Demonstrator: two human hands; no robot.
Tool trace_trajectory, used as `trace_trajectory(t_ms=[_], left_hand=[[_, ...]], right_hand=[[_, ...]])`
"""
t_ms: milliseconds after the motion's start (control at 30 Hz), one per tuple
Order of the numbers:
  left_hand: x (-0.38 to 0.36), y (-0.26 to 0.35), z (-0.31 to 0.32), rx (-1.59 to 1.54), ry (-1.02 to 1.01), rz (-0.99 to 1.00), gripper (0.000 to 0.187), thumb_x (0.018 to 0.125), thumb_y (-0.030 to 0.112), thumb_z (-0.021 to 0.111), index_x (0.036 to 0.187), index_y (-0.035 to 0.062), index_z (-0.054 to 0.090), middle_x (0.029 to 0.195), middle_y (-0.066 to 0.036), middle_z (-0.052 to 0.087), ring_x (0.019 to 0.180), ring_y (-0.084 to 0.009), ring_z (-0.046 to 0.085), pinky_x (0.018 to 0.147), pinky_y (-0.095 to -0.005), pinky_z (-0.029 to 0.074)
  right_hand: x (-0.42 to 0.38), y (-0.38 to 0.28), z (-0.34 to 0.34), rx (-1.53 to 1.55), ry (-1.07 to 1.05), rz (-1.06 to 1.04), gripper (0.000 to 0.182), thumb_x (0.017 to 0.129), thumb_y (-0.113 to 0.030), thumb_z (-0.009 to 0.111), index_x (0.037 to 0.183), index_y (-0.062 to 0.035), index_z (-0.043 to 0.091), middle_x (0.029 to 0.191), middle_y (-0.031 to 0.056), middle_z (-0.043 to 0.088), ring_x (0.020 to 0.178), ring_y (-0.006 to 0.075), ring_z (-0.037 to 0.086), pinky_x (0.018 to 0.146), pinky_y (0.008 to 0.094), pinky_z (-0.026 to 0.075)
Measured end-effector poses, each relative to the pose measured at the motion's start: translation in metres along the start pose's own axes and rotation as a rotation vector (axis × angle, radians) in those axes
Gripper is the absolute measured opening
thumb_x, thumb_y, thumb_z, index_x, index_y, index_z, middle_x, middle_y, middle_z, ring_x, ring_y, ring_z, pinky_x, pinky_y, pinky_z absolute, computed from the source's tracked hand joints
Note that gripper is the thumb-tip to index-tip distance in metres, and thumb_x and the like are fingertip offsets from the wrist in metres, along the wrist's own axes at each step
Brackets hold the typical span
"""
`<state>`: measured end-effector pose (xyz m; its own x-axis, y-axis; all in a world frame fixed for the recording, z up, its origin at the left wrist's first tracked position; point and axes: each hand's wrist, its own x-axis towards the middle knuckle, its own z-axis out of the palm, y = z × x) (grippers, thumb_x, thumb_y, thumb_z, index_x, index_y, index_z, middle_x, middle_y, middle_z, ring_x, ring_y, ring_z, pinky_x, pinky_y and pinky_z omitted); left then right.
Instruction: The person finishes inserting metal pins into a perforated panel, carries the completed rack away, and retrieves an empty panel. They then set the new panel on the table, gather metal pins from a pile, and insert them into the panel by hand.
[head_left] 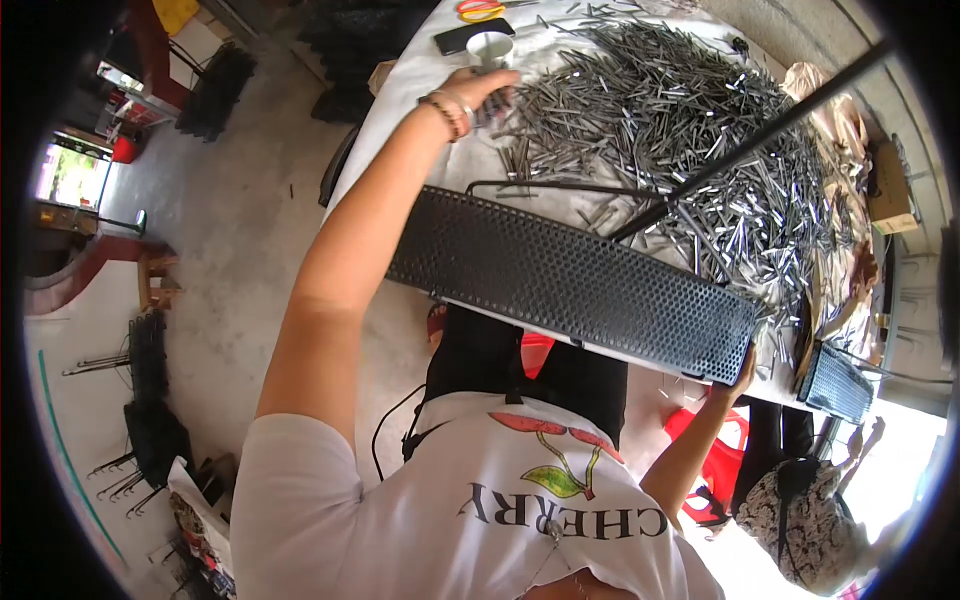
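A long black perforated metal shelf (570,270) with thin rods at its back lies slantwise at the table's front edge. My right hand (743,372) grips its right end, the fingers partly hidden by the panel. Across the shelf's left end reaches my left arm. My left hand (488,92) is beside a white cup (490,48), its fingers curled low by the edge of a pile of small dark metal tubes (660,110). The fingertips are blurred and dark, and what they hold cannot be made out.
Yellow-handled scissors (481,10) and a black phone-like slab (473,36) lie beyond the cup. A diagonal black rod (770,130) rises over the pile. At right are a second perforated shelf (838,384), a cardboard box (890,190) and another person (805,520). A red stool (715,450) stands below.
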<state>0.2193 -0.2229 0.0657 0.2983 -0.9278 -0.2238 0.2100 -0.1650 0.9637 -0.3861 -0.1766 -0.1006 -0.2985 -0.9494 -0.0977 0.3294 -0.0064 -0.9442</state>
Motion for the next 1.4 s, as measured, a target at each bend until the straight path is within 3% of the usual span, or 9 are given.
trace_trajectory(t_ms=[267, 367, 633, 833, 1067, 1167, 1200, 1300, 1400], left_hand=[[-0.149, -0.024, -0.013, 0.091, 0.194, -0.110, 0.027, 0.073, 0.031, 0.069, 0.070, 0.0068, 0.058, 0.062, -0.003, 0.057, 0.052, -0.0123, 0.054, 0.047, -0.0244, 0.043], [-0.193, -0.044, 0.022, -0.023, 0.130, -0.205, 0.022, 0.074, 0.025, 0.070, 0.078, 0.0081, 0.057, 0.067, 0.000, 0.055, 0.056, -0.0087, 0.054, 0.047, -0.0227, 0.044], [-0.271, -0.076, 0.127, -0.229, -0.100, -0.357, 0.021, 0.078, 0.018, 0.065, 0.093, 0.0063, 0.056, 0.067, -0.001, 0.054, 0.055, -0.0094, 0.052, 0.047, -0.0233, 0.043], [-0.300, -0.087, 0.143, -0.305, -0.060, -0.338, 0.018, 0.079, 0.022, 0.064, 0.084, 0.0070, 0.056, 0.065, -0.001, 0.055, 0.053, -0.0100, 0.054, 0.046, -0.0221, 0.044], [-0.305, -0.094, 0.113, -0.497, -0.043, -0.378, 0.015, 0.079, 0.020, 0.062, 0.083, 0.0060, 0.056, 0.066, -0.003, 0.057, 0.053, -0.0121, 0.056, 0.047, -0.0232, 0.046], [-0.285, -0.100, 0.106, -0.331, 0.181, -0.088, 0.015, 0.079, 0.010, 0.062, 0.090, 0.0040, 0.054, 0.070, -0.003, 0.057, 0.058, -0.0109, 0.057, 0.049, -0.0242, 0.048], [-0.277, -0.098, 0.105, -0.309, 0.246, 0.030, 0.017, 0.079, 0.007, 0.062, 0.093, 0.0035, 0.053, 0.072, -0.003, 0.057, 0.060, -0.0105, 0.057, 0.050, -0.0241, 0.048], [-0.256, -0.089, 0.113, -0.265, 0.350, 0.354, 0.032, 0.077, -0.001, 0.063, 0.104, 0.0022, 0.047, 0.078, -0.003, 0.058, 0.065, -0.0093, 0.057, 0.056, -0.0228, 0.049], [-0.241, -0.114, 0.119, 0.017, 0.424, 0.534, 0.038, 0.071, 0.007, 0.071, 0.102, 0.0027, 0.049, 0.086, -0.003, 0.056, 0.077, -0.0099, 0.055, 0.071, -0.0245, 0.045]], right_hand=[[-0.054, -0.057, 0.050, -0.619, 0.426, -0.698, 0.025, 0.090, -0.013, 0.049, 0.097, 0.0088, 0.059, 0.085, 0.0114, 0.064, 0.076, 0.0157, 0.060, 0.069, 0.0273, 0.049], [-0.101, -0.087, 0.110, -0.514, 0.205, -0.736, 0.023, 0.091, -0.009, 0.046, 0.091, 0.0091, 0.060, 0.082, 0.0109, 0.063, 0.067, 0.0136, 0.057, 0.064, 0.0260, 0.047], [-0.167, -0.075, 0.241, -0.041, -0.808, -0.079, 0.037, 0.093, -0.016, 0.042, 0.125, 0.0029, 0.042, 0.116, 0.0158, 0.053, 0.106, 0.0188, 0.051, 0.091, 0.0312, 0.040], [-0.175, -0.049, 0.267, 0.194, -1.255, 0.476, 0.032, 0.091, -0.023, 0.049, 0.109, 0.0029, 0.057, 0.108, 0.0112, 0.059, 0.092, 0.0161, 0.057, 0.079, 0.0260, 0.047], [-0.210, -0.026, 0.268, -0.026, -1.232, 0.468, 0.031, 0.091, -0.026, 0.049, 0.102, -0.0003, 0.061, 0.100, 0.0087, 0.062, 0.067, 0.0098, 0.058, 0.052, 0.0204, 0.047], [-0.225, -0.013, 0.283, 0.093, -0.906, 0.233, 0.038, 0.093, -0.030, 0.044, 0.110, 0.0017, 0.056, 0.107, 0.0106, 0.059, 0.084, 0.0148, 0.057, 0.074, 0.0266, 0.047], [-0.227, -0.017, 0.284, 0.186, -0.843, 0.452, 0.045, 0.093, -0.035, 0.039, 0.117, 0.0018, 0.050, 0.114, 0.0112, 0.055, 0.099, 0.0184, 0.052, 0.091, 0.0324, 0.038], [-0.242, -0.020, 0.297, 0.475, -0.541, 0.919, 0.046, 0.093, -0.041, 0.037, 0.115, -0.0033, 0.052, 0.108, 0.0087, 0.057, 0.100, 0.0196, 0.052, 0.092, 0.0344, 0.037], [-0.243, 0.002, 0.303, 0.651, -0.574, 0.885, 0.037, 0.093, -0.036, 0.036, 0.105, -0.0062, 0.055, 0.096, 0.0052, 0.059, 0.090, 0.0172, 0.055, 0.085, 0.0308, 0.042]])
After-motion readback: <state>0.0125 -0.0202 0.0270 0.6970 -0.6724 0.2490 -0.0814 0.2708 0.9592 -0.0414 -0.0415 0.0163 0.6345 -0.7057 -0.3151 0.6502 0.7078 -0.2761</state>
